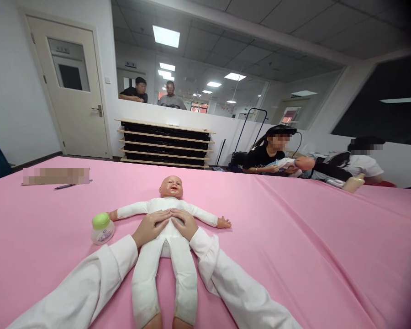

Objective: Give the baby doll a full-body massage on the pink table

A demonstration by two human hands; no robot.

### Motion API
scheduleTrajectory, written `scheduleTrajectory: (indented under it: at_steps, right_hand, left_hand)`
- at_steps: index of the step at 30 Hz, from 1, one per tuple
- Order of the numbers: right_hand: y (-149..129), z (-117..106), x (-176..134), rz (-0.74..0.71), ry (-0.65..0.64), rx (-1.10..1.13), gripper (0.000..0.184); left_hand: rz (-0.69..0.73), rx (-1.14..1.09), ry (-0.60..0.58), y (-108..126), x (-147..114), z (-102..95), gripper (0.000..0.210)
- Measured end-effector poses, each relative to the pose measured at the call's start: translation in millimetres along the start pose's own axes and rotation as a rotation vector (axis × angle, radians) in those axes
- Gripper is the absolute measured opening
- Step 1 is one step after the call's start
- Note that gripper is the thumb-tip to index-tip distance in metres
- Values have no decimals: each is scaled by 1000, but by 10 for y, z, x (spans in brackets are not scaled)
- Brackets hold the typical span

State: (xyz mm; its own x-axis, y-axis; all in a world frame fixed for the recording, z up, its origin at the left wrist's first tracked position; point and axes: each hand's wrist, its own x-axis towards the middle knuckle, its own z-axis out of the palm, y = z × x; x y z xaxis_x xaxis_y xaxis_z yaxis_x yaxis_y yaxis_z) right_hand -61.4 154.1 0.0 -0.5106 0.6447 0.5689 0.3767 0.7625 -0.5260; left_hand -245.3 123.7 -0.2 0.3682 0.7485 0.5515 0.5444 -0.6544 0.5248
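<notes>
A baby doll with a white cloth body lies on its back on the pink-covered table, its arms spread and its head pointing away from me. My left hand rests on the doll's belly from the left side. From the right, my right hand lies on the belly too, and the fingertips of both hands meet near the middle of the chest. The fingers of each hand are stretched out and hold nothing. Beside the doll's hand on the left stands a cream jar with a green lid.
A pen and a blurred-out flat card lie at the far left. Across the table on the right, a person handles another doll, near a bottle. Low shelves stand behind the table.
</notes>
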Motion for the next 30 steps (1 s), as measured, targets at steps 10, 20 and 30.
scheduleTrajectory:
  at_steps: [10, 20, 30]
  right_hand:
    - [59, -14, 29, 263, -250, -265, 53]
    - [261, -89, -79, 425, 373, -357, 32]
    - [113, 19, 119, 134, -140, -167, 44]
  left_hand:
    - [-286, 131, -183, -104, 39, 15, 46]
    - [-426, 311, 209, -148, 30, -72, 38]
    - [-89, 140, -190, -56, 150, -4, 43]
